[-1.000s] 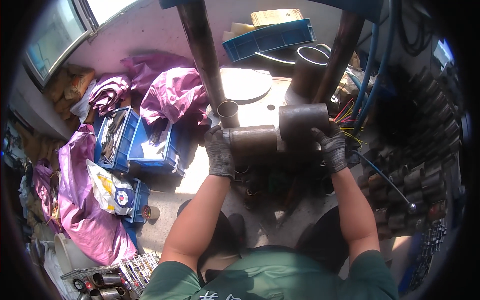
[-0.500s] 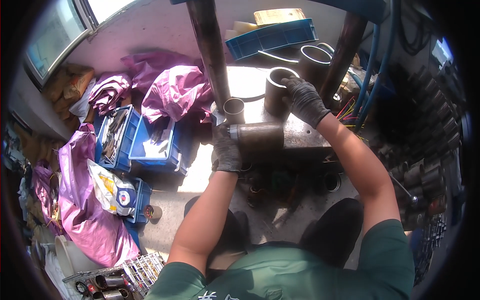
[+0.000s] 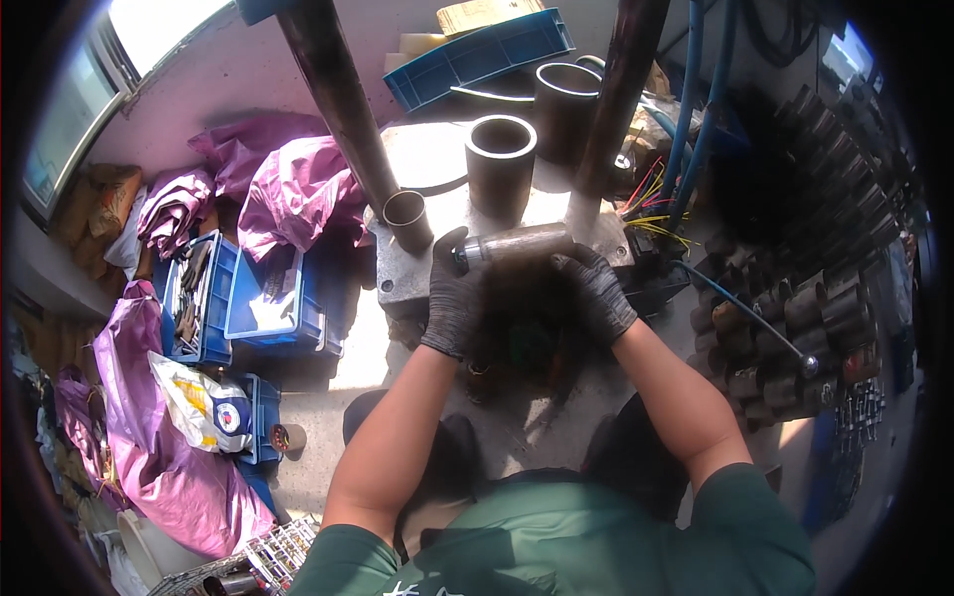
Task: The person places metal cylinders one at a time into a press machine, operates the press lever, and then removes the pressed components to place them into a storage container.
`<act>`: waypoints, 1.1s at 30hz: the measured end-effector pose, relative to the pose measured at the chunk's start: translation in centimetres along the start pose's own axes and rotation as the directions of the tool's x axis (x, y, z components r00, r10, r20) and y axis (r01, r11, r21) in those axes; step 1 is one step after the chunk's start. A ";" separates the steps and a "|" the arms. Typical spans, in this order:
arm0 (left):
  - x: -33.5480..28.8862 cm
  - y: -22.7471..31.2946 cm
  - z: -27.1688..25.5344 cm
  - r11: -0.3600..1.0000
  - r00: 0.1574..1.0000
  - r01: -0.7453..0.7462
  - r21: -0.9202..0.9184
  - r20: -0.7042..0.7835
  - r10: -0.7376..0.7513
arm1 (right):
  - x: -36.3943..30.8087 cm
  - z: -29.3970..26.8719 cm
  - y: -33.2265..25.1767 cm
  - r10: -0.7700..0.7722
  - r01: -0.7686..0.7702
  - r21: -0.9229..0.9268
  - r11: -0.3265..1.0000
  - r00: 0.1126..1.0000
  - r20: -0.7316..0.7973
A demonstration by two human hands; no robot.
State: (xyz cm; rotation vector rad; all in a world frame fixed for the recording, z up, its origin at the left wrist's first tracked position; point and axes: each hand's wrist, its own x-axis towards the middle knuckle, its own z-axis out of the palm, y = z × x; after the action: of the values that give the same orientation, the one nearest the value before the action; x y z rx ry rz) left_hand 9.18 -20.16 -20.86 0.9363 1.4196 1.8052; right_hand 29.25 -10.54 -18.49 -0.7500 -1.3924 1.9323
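Note:
In front of me a metal cylinder (image 3: 532,240) lies crosswise between my gloved hands, with a bright stepped part at its left end. My left hand (image 3: 452,303) is closed around that left end, its fingers partly hidden. Under the right end, my right hand (image 3: 596,291) grips the cylinder with its fingertips against the side. Just beyond, a thick-walled steel tube (image 3: 501,184) stands upright on the metal plate (image 3: 397,276). A smaller thin-walled ring (image 3: 408,224) stands at the plate's left, beside a post.
Two dark posts (image 3: 333,99) (image 3: 621,94) rise from the plate. Another wide tube (image 3: 564,114) stands behind. Blue bins (image 3: 288,318) and purple sacks (image 3: 159,437) lie left. Stacked tubes (image 3: 795,338), hoses (image 3: 693,109) and a ball-ended lever (image 3: 745,318) are right.
My right hand has left the rim of the standing steel tube and come down to the right end of the metal cylinder. The cylinder is now lifted and slightly tilted; the view has shifted.

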 end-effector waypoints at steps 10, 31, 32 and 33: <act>0.7 2.0 2.6 0.998 0.997 0.003 -0.063 0.081 0.002 | 0.9 -2.6 -1.3 -0.068 0.008 -0.334 0.942 0.983 -0.169; 1.9 1.6 1.7 0.995 0.997 0.009 0.099 0.079 -0.017 | 2.2 -2.6 -0.3 -0.236 0.159 -0.362 0.918 0.955 -0.179; 2.0 0.7 1.5 0.996 0.997 0.083 -0.022 0.010 -0.083 | 2.8 -2.7 0.1 -0.197 0.118 -0.367 0.923 0.963 -0.185; 2.2 0.8 1.6 0.998 0.998 0.059 0.023 0.013 -0.059 | 3.1 -3.0 -0.1 -0.164 0.080 -0.378 0.922 0.967 -0.197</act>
State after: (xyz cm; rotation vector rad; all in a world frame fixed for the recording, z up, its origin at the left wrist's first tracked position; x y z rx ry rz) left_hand 9.31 -17.68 -19.49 0.9075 1.4465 1.7398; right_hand 29.50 -6.37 -19.51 -0.9958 -1.6343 1.4533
